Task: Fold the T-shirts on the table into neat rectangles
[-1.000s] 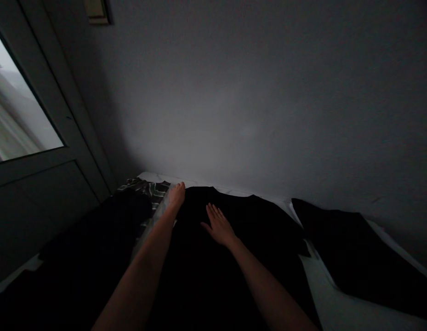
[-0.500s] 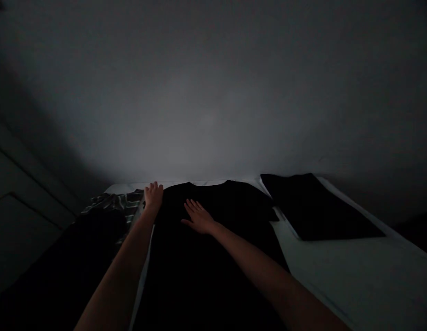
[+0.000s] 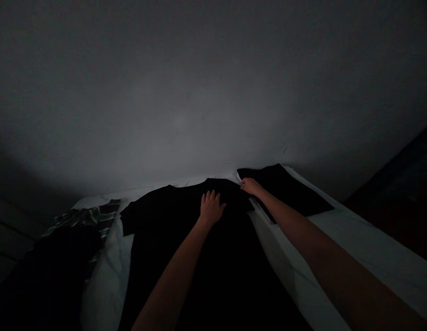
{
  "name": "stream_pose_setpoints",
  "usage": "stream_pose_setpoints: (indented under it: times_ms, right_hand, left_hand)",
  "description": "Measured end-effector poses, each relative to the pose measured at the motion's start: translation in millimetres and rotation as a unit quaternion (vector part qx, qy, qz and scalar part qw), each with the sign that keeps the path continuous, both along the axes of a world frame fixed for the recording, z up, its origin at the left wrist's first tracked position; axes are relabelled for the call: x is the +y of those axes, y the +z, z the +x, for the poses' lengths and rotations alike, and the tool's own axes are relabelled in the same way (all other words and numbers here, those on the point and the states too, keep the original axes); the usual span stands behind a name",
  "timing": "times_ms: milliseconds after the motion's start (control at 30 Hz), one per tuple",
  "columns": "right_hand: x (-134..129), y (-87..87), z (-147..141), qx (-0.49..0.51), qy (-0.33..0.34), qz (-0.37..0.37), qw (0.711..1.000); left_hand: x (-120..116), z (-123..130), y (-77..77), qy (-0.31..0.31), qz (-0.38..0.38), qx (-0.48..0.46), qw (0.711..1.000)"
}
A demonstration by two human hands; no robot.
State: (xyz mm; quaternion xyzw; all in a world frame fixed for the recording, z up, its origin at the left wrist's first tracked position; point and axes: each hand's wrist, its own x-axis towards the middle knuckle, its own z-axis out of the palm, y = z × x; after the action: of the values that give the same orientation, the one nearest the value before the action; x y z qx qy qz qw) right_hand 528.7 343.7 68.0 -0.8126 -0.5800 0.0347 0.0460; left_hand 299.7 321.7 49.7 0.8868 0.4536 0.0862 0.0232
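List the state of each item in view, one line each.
black T-shirt, spread flat on the bed
left hand, open, resting on the shirt
right hand, at the shirt's shoulder edge
folded black cloth, flat beside the shirt
striped cloth, bunched at the left

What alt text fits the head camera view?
A person's left hand rests on a black T-shirt spread on a white surface. The right hand touches the shirt's shoulder beside a folded black cloth. Striped fabric lies to the left.
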Motion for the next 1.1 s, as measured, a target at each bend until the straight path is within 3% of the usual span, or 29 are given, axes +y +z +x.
stream_pose_setpoints:
  times_ms: [100, 200, 333, 467, 567, 633, 700, 767, 833, 967, 1100]
  right_hand:
    - [1.9, -7.9, 12.2, 0.014, 0.021, -0.046, 0.999]
    - [5.8, -12.7, 14.1, 0.015, 0.023, -0.045, 0.999]
    - [8.6, -12.6, 24.0, -0.001, -0.017, 0.0, 1.0]
    - [3.6, -12.7, 34.4, -0.025, -0.059, 0.015, 0.998]
    - [3.0, -13.9, 25.0, -0.054, -0.069, 0.037, 0.995]
    - [8.7, -16.6, 7.5, -0.067, -0.032, 0.078, 0.994]
    - [19.4, -22.7, -15.8, -0.046, 0.081, 0.097, 0.991]
    - [32.8, -32.3, -39.0, 0.001, 0.211, 0.052, 0.976]
    - [45.9, -43.3, -56.2, 0.031, 0.268, -0.012, 0.963]
    - [62.9, -59.4, -65.4, 0.004, 0.228, -0.039, 0.973]
    - [72.0, -59.2, -60.7, -0.057, 0.204, -0.076, 0.974]
  left_hand:
    - [-11.2, 34.5, -11.0, -0.048, -0.015, -0.005, 0.999]
    - [-19.8, 51.7, -27.1, -0.069, -0.007, -0.013, 0.997]
    - [-24.2, 53.4, -44.2, -0.084, 0.032, -0.034, 0.995]
    - [-24.4, 50.3, -47.1, -0.094, 0.034, -0.042, 0.994]
    - [-24.9, 50.7, -46.8, -0.096, 0.027, -0.049, 0.994]
    - [-25.5, 52.0, -46.6, -0.096, 0.022, -0.049, 0.994]
    - [-26.2, 53.2, -45.3, -0.093, 0.012, -0.046, 0.995]
    - [-26.8, 53.6, -42.6, -0.09, -0.003, -0.042, 0.995]
    - [-27.4, 52.8, -39.5, -0.088, -0.014, -0.04, 0.995]
    - [-29.4, 51.1, -37.9, -0.097, -0.02, -0.048, 0.994]
    - [-30.4, 56.3, -41.2, -0.097, -0.039, -0.068, 0.992]
